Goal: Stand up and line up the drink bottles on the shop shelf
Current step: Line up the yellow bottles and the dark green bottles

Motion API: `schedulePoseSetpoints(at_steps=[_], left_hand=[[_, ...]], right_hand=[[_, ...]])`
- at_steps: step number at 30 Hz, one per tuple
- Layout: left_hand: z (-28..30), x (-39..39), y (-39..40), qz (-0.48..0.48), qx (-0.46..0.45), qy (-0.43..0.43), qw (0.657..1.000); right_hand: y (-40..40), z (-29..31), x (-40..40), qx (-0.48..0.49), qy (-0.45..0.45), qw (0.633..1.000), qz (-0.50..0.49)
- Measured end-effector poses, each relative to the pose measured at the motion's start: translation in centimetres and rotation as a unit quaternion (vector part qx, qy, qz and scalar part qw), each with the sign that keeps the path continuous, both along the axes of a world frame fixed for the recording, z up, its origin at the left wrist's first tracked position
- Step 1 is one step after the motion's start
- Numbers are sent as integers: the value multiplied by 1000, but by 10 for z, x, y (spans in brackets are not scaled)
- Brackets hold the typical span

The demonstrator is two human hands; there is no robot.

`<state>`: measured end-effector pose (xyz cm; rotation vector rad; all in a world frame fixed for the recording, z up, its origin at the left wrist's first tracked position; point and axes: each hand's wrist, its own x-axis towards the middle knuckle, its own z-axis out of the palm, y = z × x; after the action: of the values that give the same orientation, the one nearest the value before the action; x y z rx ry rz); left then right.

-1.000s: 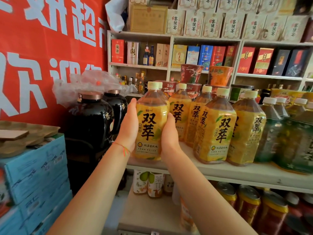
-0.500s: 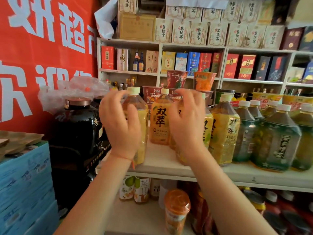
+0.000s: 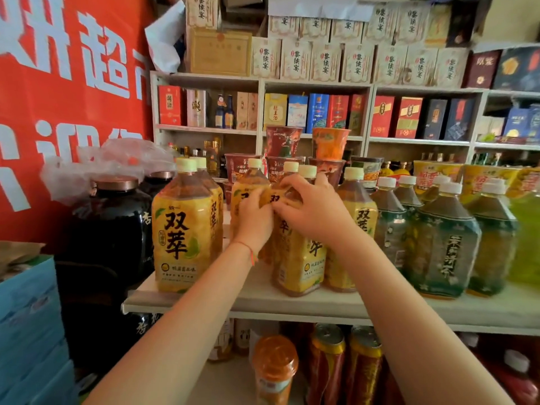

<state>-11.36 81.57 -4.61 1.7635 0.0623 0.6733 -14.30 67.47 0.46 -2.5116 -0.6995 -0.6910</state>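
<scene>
Yellow tea bottle [image 3: 295, 258] upright at shelf [image 3: 321, 305] front, mid-row. Both hands on its shoulder: left hand [image 3: 254, 220] fingers curled round the left side, right hand [image 3: 312, 211] fingers curled over the top. More yellow bottles either side, one [image 3: 182, 229] at left edge; green tea bottles [image 3: 444, 244] further right.
</scene>
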Motion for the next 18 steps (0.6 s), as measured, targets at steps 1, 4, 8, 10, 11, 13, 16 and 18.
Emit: schedulePoseSetpoints(at_steps=[1,4,8,10,11,13,16,18], left_hand=[[-3,10,4,5,-1,2,1000],[9,-9,-6,-14,-4,14,1000],[10,-23,-22,-60,-54,16,997],[5,-19,-21,-74,-54,18,996],[4,-18,-20,-84,-51,19,995],[6,-23,-21,-116,-78,17,990],[1,-21,-28,-167,-154,50,973],[-1,-24,-30,-177,-165,69,968]], right_hand=[[-8,3,-1,11,25,999,40],[-27,10,-2,22,59,990,123],[-32,8,0,22,69,985,154],[-30,4,0,28,69,987,141],[-29,1,-1,25,63,989,133],[-25,-5,-2,17,37,994,106],[-18,-15,-3,15,-9,997,70],[-16,-20,-3,17,-36,998,57]])
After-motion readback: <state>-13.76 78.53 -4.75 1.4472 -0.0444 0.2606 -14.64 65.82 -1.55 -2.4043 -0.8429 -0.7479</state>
